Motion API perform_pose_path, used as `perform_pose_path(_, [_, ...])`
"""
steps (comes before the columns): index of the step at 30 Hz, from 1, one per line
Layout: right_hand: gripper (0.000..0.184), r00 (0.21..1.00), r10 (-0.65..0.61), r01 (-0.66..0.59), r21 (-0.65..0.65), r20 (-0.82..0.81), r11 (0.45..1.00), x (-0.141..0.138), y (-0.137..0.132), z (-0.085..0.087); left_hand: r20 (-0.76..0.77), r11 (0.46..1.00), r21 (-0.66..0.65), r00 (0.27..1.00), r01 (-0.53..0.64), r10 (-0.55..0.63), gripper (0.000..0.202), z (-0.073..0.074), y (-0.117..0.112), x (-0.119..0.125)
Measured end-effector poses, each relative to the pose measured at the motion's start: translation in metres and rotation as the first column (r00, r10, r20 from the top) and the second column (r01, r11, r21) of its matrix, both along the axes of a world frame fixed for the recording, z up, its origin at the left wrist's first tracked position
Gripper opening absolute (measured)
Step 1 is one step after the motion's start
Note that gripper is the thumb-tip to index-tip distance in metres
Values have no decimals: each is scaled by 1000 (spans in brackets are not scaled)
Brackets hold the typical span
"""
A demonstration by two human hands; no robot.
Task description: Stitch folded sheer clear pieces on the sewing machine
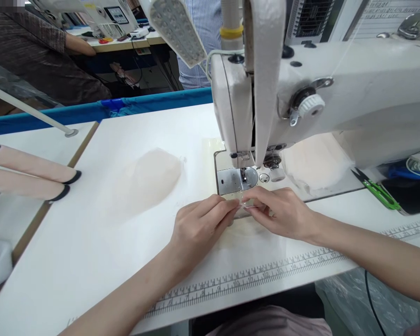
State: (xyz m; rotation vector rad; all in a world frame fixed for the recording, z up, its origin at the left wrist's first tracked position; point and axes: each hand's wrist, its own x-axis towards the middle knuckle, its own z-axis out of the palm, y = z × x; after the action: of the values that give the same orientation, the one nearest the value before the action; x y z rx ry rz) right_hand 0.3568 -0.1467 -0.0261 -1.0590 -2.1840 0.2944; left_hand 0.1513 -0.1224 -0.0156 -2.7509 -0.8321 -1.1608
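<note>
My left hand point(199, 226) and my right hand point(283, 212) meet just in front of the needle plate point(236, 179) of a white sewing machine point(336, 98). Both pinch a small, thin, pale piece point(243, 201) between fingertips, right below the presser foot point(244, 175). The piece is too small and sheer to name. A sheer pale fabric piece point(150, 179) lies flat on the white table point(91, 233), to the left of my left hand.
Another pale fabric pile point(311, 163) lies under the machine arm. Green thread snips point(380, 191) rest at the right. A printed ruler point(266, 273) runs along the table's front edge. Pink items with black tips point(31, 175) lie at the left. Other people stand behind.
</note>
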Motion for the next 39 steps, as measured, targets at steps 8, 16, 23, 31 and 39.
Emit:
perform_pose_path(8, [19, 1000, 13, -14, 47, 7, 999, -1, 0, -2, -34, 996, 89, 999, 7, -4, 9, 1, 1, -1])
perform_pose_path(16, [20, 1000, 21, -22, 43, 22, 999, 0, 0, 0, -36, 997, 77, 999, 11, -8, 9, -3, 1, -2])
perform_pose_path(23, [13, 999, 17, -17, 7, 32, 1000, 0, -1, -1, -45, 997, 68, 999, 24, -21, 9, -1, 1, -1])
perform_pose_path(31, [17, 999, 13, -13, -9, 38, 1000, 1, 0, -2, -43, 995, 91, 998, 43, -39, 13, -1, 1, -1])
perform_pose_path(39, [9, 1000, 15, -15, -52, 5, 999, -1, 1, 1, -49, 993, 116, 998, 36, -31, 13, 1, 1, -1])
